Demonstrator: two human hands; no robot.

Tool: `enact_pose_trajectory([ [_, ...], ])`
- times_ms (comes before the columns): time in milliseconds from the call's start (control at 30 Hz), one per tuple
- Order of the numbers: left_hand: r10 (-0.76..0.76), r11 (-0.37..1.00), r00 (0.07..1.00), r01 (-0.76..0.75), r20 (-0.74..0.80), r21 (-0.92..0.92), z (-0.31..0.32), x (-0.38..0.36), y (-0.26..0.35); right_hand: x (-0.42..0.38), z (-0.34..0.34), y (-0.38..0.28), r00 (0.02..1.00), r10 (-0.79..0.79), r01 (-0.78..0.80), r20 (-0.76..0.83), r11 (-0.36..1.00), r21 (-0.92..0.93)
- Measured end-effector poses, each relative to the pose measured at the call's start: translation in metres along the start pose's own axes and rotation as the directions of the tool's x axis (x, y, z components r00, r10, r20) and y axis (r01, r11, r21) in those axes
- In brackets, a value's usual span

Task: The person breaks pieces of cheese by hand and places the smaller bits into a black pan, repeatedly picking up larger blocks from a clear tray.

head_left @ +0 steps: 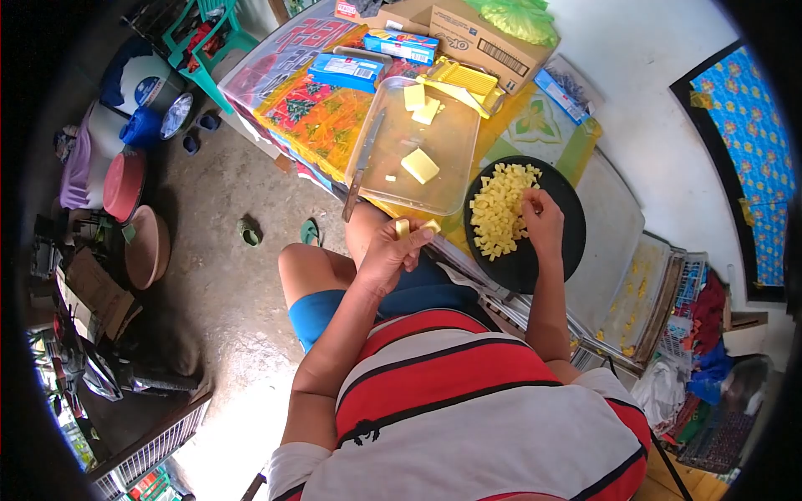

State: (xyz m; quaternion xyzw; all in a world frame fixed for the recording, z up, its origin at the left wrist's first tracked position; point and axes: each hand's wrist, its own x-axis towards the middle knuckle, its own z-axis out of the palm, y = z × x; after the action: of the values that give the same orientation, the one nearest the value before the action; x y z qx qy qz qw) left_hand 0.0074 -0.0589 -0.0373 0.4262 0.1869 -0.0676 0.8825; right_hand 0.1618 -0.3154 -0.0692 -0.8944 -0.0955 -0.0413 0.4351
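My left hand [396,257] is closed around small pieces of cheese [403,228], whose pale yellow ends stick out between the fingers. It hovers over my lap, just below the clear plastic tray [455,179]. My right hand [545,219] is above the right part of a round black pan [564,188], its fingertips pinched together beside a heap of cheese cubes [499,209]. Whether a cube is between those fingers is hidden. On the tray lie a larger cheese block [419,166], smaller cheese slabs [426,110] and a knife [361,167] resting along its left edge.
Blue boxes [347,72], a yellow slotted tray [468,81] and a cardboard box [480,50] stand at the table's back. A green plastic bag [522,18] tops the box. Slippers [249,231] and basins [147,246] are on the floor to the left.
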Motion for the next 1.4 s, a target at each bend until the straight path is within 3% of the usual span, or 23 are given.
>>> enact_pose_trajectory([
  [67, 0.000, 1.000, 1.000, 0.000, 0.001, 0.000, 0.000, 0.001, 0.000, -0.002, 0.002, -0.008, 1.000, 0.013, -0.011, -0.012, 0.995, 0.104],
  [167, 0.002, 1.000, 1.000, -0.002, 0.005, 0.014, 0.002, 0.001, -0.001, -0.010, 0.008, -0.026, 0.979, -0.029, -0.068, 0.202, 0.887, 0.457],
  [267, 0.010, 0.998, 0.999, -0.012, 0.030, 0.061, 0.003, 0.001, -0.002, -0.028, 0.014, -0.069, 0.874, -0.100, -0.263, 0.475, 0.725, 0.637],
  [467, 0.034, 0.990, 0.999, -0.037, 0.025, 0.134, 0.006, -0.003, -0.001, -0.045, 0.031, -0.100, 0.757, -0.231, -0.384, 0.612, 0.600, 0.702],
  [567, 0.047, 0.988, 0.998, -0.053, 0.046, 0.143, 0.005, -0.005, 0.000, -0.046, 0.038, -0.099, 0.770, -0.257, -0.352, 0.584, 0.591, 0.725],
  [867, 0.046, 0.980, 0.996, -0.061, 0.082, 0.191, 0.004, -0.011, 0.003, -0.047, 0.036, -0.099, 0.750, -0.218, -0.407, 0.624, 0.592, 0.695],
  [967, 0.047, 0.984, 0.996, -0.059, 0.077, 0.168, 0.005, -0.010, -0.001, -0.043, 0.029, -0.096, 0.792, -0.186, -0.358, 0.581, 0.629, 0.690],
  [1033, 0.050, 0.987, 0.996, -0.060, 0.073, 0.146, 0.004, -0.010, -0.002, -0.036, 0.022, -0.086, 0.885, -0.140, -0.208, 0.444, 0.734, 0.647],
  [1167, 0.044, 0.993, 0.997, -0.050, 0.058, 0.106, 0.000, -0.009, 0.000, -0.015, 0.012, -0.043, 0.992, -0.047, 0.012, 0.120, 0.961, 0.276],
  [1267, 0.031, 0.997, 0.998, -0.035, 0.056, 0.073, -0.002, -0.008, 0.000, -0.007, 0.006, -0.013, 0.998, -0.047, 0.044, 0.037, 0.997, 0.067],
  [1400, 0.062, 0.995, 0.997, -0.064, 0.039, 0.077, 0.002, -0.008, -0.001, -0.007, 0.002, -0.011, 0.996, 0.020, -0.023, 0.091, 0.999, 0.029],
])
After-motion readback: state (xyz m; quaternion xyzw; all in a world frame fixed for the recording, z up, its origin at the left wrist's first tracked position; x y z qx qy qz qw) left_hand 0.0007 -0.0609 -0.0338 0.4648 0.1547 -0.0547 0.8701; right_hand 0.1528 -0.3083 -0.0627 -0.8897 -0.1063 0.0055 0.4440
